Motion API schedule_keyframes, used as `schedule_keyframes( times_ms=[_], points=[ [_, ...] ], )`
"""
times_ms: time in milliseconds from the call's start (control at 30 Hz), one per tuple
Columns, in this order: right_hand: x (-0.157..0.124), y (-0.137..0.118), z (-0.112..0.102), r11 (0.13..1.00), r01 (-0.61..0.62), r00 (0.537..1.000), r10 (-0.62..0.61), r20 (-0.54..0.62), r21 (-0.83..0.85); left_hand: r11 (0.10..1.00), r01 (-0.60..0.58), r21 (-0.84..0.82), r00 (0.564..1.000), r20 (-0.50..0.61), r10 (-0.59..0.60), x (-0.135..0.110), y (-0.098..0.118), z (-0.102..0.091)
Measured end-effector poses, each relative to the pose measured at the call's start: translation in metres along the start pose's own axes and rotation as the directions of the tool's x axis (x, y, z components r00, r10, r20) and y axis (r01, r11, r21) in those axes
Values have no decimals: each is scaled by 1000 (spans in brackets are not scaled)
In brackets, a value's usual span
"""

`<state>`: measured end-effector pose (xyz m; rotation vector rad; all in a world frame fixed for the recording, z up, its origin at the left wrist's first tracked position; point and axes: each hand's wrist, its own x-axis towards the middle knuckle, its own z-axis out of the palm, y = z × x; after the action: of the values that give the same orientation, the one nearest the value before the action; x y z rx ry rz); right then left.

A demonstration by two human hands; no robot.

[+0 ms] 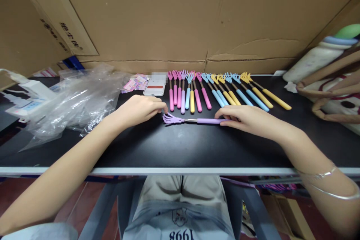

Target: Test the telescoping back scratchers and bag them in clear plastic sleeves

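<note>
A purple back scratcher lies sideways near the middle of the black table, its claw end to the left and its handle to the right. My right hand grips the handle's end between thumb and fingers. Close to the claw is my left hand, its fingers bent downward and partly hidden; whether they touch the claw I cannot tell. Behind it stretches a row of several back scratchers, including a pink one, a light blue one and a yellow one, claws pointing to the back.
Clear plastic bags are heaped at the left beside a white power strip. A phone and small printed cards lie behind my left hand. At the right are a bottle and a cloth bag. Cardboard walls the back.
</note>
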<state>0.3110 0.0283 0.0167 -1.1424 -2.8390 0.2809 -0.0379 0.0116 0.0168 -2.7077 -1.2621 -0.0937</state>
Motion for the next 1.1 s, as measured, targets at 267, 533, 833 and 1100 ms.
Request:
schedule_keyframes(
  times_ms=[267,533,833,1100],
  points=[
    [2,-11,2,996,47,997,-51,-54,-72,1000,17,-8,1000,12,-17,0,1,-1],
    [12,-25,15,963,130,966,-177,-188,-237,1000,12,-13,1000,-5,-12,1,0,3],
    [8,3,-36,992,56,862,-107,-496,-116,999,-31,-29,999,-44,30,1,0,2],
    [-16,93,-81,871,-480,529,382,-758,104,996,-61,-61,996,-75,56,1,3,1]
  ],
)
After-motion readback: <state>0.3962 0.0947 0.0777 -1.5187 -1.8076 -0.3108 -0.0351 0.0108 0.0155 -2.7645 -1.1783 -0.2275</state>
